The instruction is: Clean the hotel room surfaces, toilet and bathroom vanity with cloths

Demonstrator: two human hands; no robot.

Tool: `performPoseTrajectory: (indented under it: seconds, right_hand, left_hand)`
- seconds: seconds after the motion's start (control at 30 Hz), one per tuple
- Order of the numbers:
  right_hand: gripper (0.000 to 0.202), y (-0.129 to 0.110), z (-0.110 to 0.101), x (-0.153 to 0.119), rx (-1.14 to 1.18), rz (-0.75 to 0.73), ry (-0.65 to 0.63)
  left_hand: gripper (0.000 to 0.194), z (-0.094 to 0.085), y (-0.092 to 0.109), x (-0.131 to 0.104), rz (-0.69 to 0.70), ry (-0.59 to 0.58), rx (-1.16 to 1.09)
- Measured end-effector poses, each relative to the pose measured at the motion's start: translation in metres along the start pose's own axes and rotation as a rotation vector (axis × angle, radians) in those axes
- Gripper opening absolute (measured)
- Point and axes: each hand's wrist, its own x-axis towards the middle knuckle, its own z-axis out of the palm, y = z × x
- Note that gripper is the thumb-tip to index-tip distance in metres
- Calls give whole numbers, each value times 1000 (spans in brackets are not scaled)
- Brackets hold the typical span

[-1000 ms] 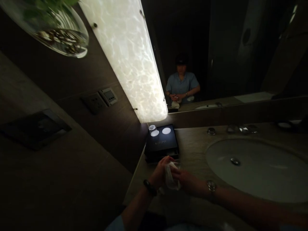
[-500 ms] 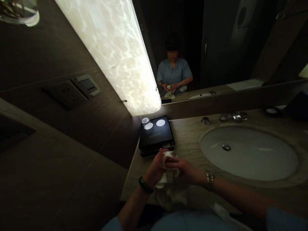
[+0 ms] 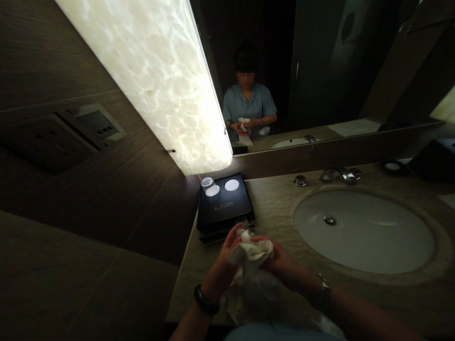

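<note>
Both hands meet over the counter's front, just before the black box [image 3: 224, 201]. My left hand [image 3: 224, 263], with a dark band on its wrist, is closed around one side of a crumpled white cloth [image 3: 258, 250]. On the other side of the cloth, my right hand [image 3: 280, 263] grips it, partly covered by its folds and blurred. A clear rounded object [image 3: 245, 229], perhaps a glass, shows faintly between the fingers. The cloth hangs down below both hands toward the counter edge.
An oval sink [image 3: 366, 229] is set in the stone counter [image 3: 270, 203] at the right, with a chrome faucet [image 3: 339, 175] behind it. An upturned glass [image 3: 208, 183] rests on the box's back left corner. A mirror [image 3: 280, 109] and lit panel [image 3: 159, 80] stand behind.
The cloth has come up over the hands and now covers more of the fingers. My right hand has shifted slightly lower. The camera view has moved a little, sliding the wall sockets left.
</note>
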Motion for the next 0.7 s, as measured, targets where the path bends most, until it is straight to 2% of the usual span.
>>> performPoseTrajectory:
  seconds: [0.03,0.07,0.1,0.2,0.23,0.3,0.37,0.4,0.5,0.6,0.7]
  right_hand:
    - [43,1,5,-1,100,52,32]
    - [44,4,9,-1,91,59,21]
    - [41,8,9,1,-26,20,-32]
    - [27,20,-8,10,-661,-130,-223]
    - [29,23,-18,12,-823,-138,-217]
    - [35,30,-37,8,-961,-103,-100]
    - [42,42,-47,-9,-941,-60,25]
    - [45,50,-48,-20,-915,-38,55]
    - [53,88,-37,-55,-842,66,59]
    - [47,125,-18,-73,-693,274,114]
    - [38,137,-7,-74,-474,482,235]
  left_hand:
    - [72,-3,-2,2,12,-11,-20]
    - [67,-7,-5,4,2,-23,-20]
    - [63,-10,-6,7,-21,-36,-5]
    - [68,-21,-1,22,-60,-46,84]
    - [70,-24,6,32,-49,-40,103]
    - [67,-28,28,62,55,9,178]
    - [58,-29,57,106,257,135,402]
    - [52,-29,72,132,379,235,596]
    - [52,-22,108,209,563,387,881]
    - [56,-8,122,263,631,406,1083]
    - [54,2,123,287,610,440,1272]
